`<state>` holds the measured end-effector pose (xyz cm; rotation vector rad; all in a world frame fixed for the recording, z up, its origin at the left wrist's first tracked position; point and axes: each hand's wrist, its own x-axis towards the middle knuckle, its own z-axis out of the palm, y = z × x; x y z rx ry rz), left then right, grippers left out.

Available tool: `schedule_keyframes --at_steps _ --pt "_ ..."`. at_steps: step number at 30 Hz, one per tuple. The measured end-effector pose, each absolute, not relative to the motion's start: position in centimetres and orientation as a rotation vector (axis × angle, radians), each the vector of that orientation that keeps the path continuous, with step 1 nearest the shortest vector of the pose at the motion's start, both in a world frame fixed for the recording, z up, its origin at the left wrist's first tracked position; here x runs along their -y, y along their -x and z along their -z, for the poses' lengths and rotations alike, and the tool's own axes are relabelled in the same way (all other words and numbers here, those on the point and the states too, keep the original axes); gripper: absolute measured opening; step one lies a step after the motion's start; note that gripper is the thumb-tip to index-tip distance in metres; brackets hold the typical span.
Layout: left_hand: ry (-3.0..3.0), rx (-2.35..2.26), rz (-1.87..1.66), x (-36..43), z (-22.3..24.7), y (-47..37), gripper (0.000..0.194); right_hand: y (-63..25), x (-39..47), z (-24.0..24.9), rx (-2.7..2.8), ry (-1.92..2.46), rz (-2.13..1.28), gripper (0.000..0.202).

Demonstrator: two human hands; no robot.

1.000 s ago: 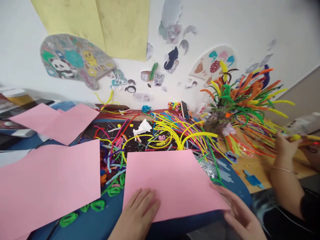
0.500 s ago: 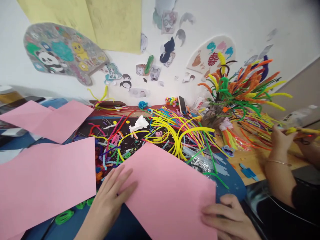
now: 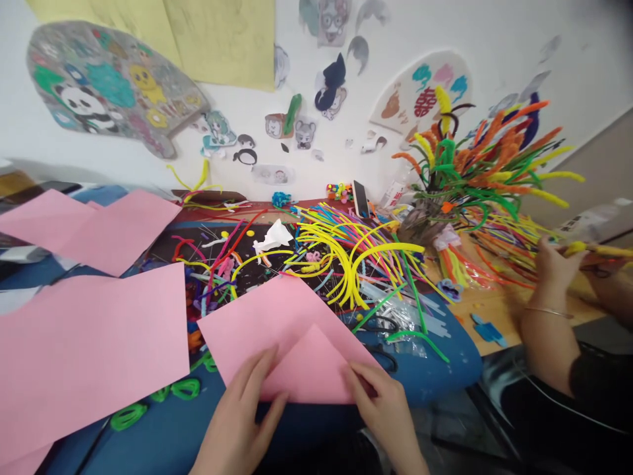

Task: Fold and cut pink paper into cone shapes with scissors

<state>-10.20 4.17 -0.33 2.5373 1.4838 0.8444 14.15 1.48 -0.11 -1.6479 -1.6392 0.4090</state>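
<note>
Head view: pink paper (image 3: 295, 340) is folded between spread left hand (image 3: 240, 412) and right hand (image 3: 386, 406) (grip unclear); alignment should precede creasing.

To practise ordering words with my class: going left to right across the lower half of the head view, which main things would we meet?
Large pink sheet, left hand, folded pink flap, right hand, small blue piece, co-worker's hand.

Right of the folded pink sheet (image 3: 294, 313), bare blue counter (image 3: 430, 377) leaves room to pass; beyond the sheet, heaped yellow stems (image 3: 350, 280) block the way, and green loops (image 3: 186, 388) narrow the left gap.
</note>
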Motion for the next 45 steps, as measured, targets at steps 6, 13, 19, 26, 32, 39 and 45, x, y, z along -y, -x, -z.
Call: schedule_keyframes --at_steps 6,13,19,26,32,39,45 --pt "-2.842 -1.345 -0.96 -4.1 -0.8 6.3 0.034 -14.3 -4.1 0.1 1.635 1.773 -0.386 0.026" --pt "-3.126 -1.112 -0.636 -5.3 1.4 3.3 0.038 -15.1 -5.8 0.3 1.659 1.689 -0.347 0.028" --pt "-3.038 -1.325 -0.636 -5.6 1.9 3.3 0.039 -18.2 -3.7 0.2 1.758 1.535 -0.274 0.028" --pt "-2.898 -1.474 -0.698 -5.2 1.7 2.6 0.037 -22.2 -1.0 1.4 1.965 1.486 -0.242 0.033" --pt "-2.913 -1.431 -0.631 -5.6 1.7 2.4 0.038 -23.1 -0.6 2.1 1.989 1.41 -0.186 0.026" --pt "-2.911 -1.43 -0.598 -5.7 1.8 2.2 0.041 -23.6 -0.3 3.6 2.049 1.364 -0.126 0.032" --pt "-2.895 -1.438 -0.58 -5.6 2.3 2.2 0.043 -23.5 -0.1 4.2 2.029 1.348 -0.107 0.037"
